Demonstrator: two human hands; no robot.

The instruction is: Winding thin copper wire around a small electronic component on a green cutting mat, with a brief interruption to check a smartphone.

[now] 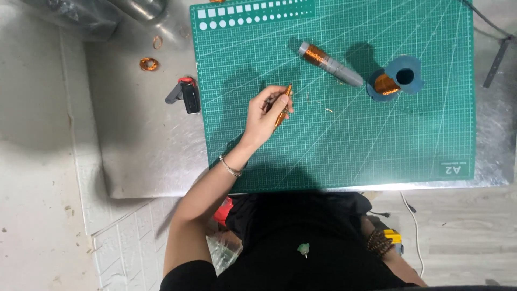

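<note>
The left hand (265,114) rests on the green cutting mat (377,145), toward its left side, with the fingers closed around a slim orange rod (283,106) wound with copper wire. The rod lies slanted, its tip pointing to the far edge of the mat. The right hand is down by the lap, below the near edge of the desk, and mostly hidden, so I cannot tell whether it is open or closed; a beaded bracelet (379,242) shows at that wrist.

As for progress, the wire on the rod looks wound along much of its length. A grey cylinder (329,63) with a copper band already wound on it lies near the far middle of the mat. Just to its right a blue spool (396,81) of copper wire lies, well apart from the hand. A few loose wire scraps lie between the hand and the cylinder.

Off the mat, on the metal desk (145,156) at its left, lie a small black and red tool (186,94) and a copper wire ring (148,64). Nothing stands between the hand and the spool.
</note>
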